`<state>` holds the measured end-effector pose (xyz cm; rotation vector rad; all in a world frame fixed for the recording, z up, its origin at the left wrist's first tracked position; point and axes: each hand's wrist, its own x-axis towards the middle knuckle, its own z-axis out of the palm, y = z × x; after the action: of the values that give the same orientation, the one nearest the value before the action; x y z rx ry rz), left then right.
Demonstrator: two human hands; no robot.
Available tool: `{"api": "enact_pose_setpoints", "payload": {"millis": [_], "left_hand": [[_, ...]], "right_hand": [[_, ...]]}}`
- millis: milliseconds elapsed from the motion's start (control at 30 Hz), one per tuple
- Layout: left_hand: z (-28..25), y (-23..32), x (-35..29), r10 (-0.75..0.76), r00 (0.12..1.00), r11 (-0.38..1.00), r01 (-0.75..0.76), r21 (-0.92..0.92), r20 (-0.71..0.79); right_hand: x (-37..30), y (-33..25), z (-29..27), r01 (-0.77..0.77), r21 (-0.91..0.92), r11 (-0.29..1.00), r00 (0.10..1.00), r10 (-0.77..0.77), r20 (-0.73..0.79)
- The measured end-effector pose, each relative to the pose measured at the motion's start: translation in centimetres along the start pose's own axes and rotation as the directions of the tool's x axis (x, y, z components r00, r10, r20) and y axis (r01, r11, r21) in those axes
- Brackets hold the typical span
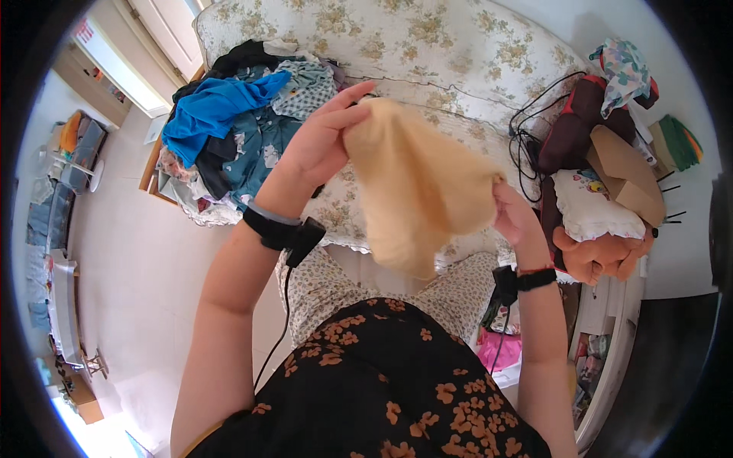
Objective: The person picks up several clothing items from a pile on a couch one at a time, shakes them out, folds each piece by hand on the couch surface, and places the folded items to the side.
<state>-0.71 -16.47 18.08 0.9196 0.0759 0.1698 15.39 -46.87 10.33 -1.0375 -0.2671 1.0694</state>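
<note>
A pale yellow piece of fabric, perhaps a small garment, hangs stretched between my two hands over the front of the floral sofa. My left hand grips its upper left edge, with the index finger pointing up and away. At the right corner, my right hand pinches the cloth, its fingertips partly hidden by a fold. The cloth sags in the middle and its lower end hangs loose above my knees. To the left of it lies a heap of clothes on the sofa, with a bright blue garment on top.
Black cables loop over the sofa's right side. Beyond them are dark red cushions, a cardboard piece, a white pillow and a brown plush toy. A pink bag sits low by my right arm. Pale floor stretches at left.
</note>
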Motion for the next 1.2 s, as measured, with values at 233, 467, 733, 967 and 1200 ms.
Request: {"api": "enact_pose_setpoints", "payload": {"millis": [233,467,733,967,1200], "left_hand": [[-2.6,-0.9,-1.3,0.069,0.984,0.997,-0.064,0.034,-0.166],[-3.6,0.1,-2.9,0.213,0.964,0.976,-0.202,0.084,-0.160],[-4.3,0.0,-3.6,0.115,0.978,0.982,-0.086,0.165,-0.176],[-6.8,-2.5,-3.1,-0.163,0.952,0.773,0.287,0.566,-0.260],[-7.7,-2.6,-0.3,-0.160,0.964,0.954,0.206,0.217,-0.212]], "right_hand": [[-2.3,-2.0,1.3,-0.066,0.564,0.823,0.887,-0.210,0.411],[-4.1,-3.5,1.4,0.308,0.340,0.888,0.944,-0.329,0.001],[-6.7,-4.0,-1.7,0.464,-0.061,0.884,0.846,-0.462,-0.268],[-5.8,-2.4,-0.9,0.119,-0.530,0.839,0.913,-0.303,-0.274],[-1.6,-3.0,-5.1,0.002,-0.533,0.846,0.851,-0.281,-0.443]]}}
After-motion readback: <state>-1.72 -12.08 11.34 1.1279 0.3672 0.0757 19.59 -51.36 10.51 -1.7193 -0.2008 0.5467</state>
